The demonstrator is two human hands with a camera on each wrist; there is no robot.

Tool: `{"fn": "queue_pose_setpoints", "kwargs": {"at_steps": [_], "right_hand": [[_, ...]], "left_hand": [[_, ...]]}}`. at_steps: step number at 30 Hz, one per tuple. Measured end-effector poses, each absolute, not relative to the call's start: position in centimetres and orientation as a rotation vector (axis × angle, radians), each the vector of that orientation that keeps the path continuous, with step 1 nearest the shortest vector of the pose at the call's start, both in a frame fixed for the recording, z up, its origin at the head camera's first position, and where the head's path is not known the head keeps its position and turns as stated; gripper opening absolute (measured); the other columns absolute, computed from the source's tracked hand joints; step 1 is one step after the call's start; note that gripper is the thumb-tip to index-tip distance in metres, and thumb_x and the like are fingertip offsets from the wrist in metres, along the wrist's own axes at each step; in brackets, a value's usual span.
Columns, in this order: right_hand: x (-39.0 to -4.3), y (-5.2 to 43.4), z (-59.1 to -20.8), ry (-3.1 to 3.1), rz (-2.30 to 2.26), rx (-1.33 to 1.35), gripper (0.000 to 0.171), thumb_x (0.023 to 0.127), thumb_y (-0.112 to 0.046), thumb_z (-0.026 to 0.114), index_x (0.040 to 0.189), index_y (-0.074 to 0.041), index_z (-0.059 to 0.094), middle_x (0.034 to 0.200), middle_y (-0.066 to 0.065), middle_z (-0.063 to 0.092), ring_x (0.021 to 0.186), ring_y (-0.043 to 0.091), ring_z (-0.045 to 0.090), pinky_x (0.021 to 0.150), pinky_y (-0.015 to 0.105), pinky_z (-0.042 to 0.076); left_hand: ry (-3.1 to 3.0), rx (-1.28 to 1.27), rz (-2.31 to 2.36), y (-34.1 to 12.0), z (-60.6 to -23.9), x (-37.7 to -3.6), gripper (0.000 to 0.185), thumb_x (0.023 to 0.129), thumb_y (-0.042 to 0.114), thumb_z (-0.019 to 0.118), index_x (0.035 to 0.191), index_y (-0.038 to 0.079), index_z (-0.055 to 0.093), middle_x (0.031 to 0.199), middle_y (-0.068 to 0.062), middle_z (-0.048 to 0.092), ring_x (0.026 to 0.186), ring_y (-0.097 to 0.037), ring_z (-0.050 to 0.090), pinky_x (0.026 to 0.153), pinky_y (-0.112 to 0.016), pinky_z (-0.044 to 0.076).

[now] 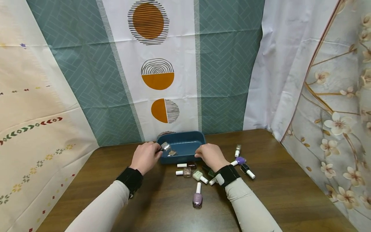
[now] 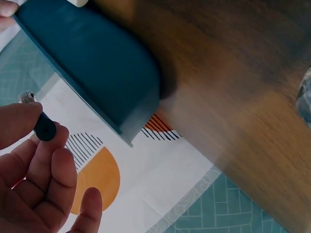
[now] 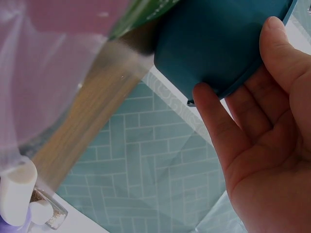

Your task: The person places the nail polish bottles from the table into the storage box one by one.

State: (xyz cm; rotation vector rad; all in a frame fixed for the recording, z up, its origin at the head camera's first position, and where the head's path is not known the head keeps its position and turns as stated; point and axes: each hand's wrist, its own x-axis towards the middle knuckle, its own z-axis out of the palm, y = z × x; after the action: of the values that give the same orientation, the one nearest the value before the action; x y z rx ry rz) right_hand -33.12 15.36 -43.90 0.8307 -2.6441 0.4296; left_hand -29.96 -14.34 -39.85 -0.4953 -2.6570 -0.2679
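Observation:
My left hand (image 1: 146, 157) pinches the dark cap (image 2: 45, 127) of a nail polish bottle (image 1: 166, 146) with silvery glitter. It holds the bottle over the left end of a dark blue bin (image 1: 181, 159). Inside the bin lies another glitter nail polish bottle (image 1: 172, 152). My right hand (image 1: 211, 156) grips the rim at the bin's right front corner. From the right wrist, its thumb (image 3: 277, 41) shows against the bin wall, with the fingers (image 3: 214, 119) at the rim.
In front of the bin lie a dark brown bottle (image 1: 192, 165), a glittery one (image 1: 187, 172), a pale green one (image 1: 198, 175) and a mauve one (image 1: 197, 199). Right of my right hand are a purple bottle (image 1: 240, 160), a black one (image 1: 244, 167) and a gold glitter one (image 1: 238, 148).

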Motion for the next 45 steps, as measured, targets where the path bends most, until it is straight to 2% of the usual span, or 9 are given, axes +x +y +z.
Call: {"fn": "queue_pose_setpoints", "kwargs": {"at_steps": [9,18,25,38,45], "right_hand": [[-33.1,15.4,-43.6,-2.646,0.43,0.831,0.017,0.1,-0.024,0.082,0.084,-0.02,0.082,0.073,-0.008,0.068,0.071,0.015,0.065,0.071,0.036,0.056],[-33.1,15.3,-44.2,-2.655,0.42,0.839,0.014,0.101,-0.024,0.081,0.088,-0.02,0.084,0.078,-0.007,0.072,0.074,0.016,0.068,0.073,0.037,0.058],[-33.3,15.5,-44.3,-2.645,0.414,0.838,0.017,0.101,-0.025,0.081,0.085,-0.021,0.083,0.074,-0.009,0.068,0.071,0.015,0.065,0.071,0.036,0.056],[-33.0,15.4,-43.9,-2.64,0.431,0.853,0.021,0.101,-0.023,0.081,0.081,-0.018,0.08,0.069,-0.009,0.061,0.067,0.014,0.059,0.069,0.036,0.053],[-33.0,15.4,-43.8,-2.651,0.43,0.846,0.022,0.102,-0.023,0.08,0.08,-0.017,0.08,0.067,-0.009,0.059,0.066,0.014,0.057,0.069,0.036,0.052]], "left_hand": [[-2.68,-0.45,-0.242,-14.1,-40.1,-32.2,0.01,0.1,0.014,0.084,0.094,0.008,0.079,0.079,-0.001,0.067,0.072,-0.023,0.064,0.075,-0.048,0.055],[-2.773,-0.36,-0.195,-13.3,-40.7,-33.4,0.015,0.099,0.017,0.085,0.087,0.01,0.079,0.075,-0.001,0.069,0.077,-0.028,0.067,0.087,-0.058,0.05],[-2.833,-0.317,-0.14,-12.6,-41.0,-34.4,0.018,0.1,0.018,0.084,0.084,0.013,0.078,0.072,0.0,0.068,0.075,-0.026,0.065,0.08,-0.051,0.042],[-2.849,-0.298,-0.112,-12.0,-41.1,-34.9,0.013,0.1,0.018,0.085,0.09,0.01,0.082,0.077,-0.003,0.073,0.078,-0.028,0.068,0.079,-0.049,0.042],[-2.83,-0.311,-0.079,-12.0,-41.5,-35.3,0.016,0.099,0.019,0.086,0.087,0.01,0.081,0.077,-0.004,0.073,0.079,-0.03,0.07,0.079,-0.051,0.044]]}}
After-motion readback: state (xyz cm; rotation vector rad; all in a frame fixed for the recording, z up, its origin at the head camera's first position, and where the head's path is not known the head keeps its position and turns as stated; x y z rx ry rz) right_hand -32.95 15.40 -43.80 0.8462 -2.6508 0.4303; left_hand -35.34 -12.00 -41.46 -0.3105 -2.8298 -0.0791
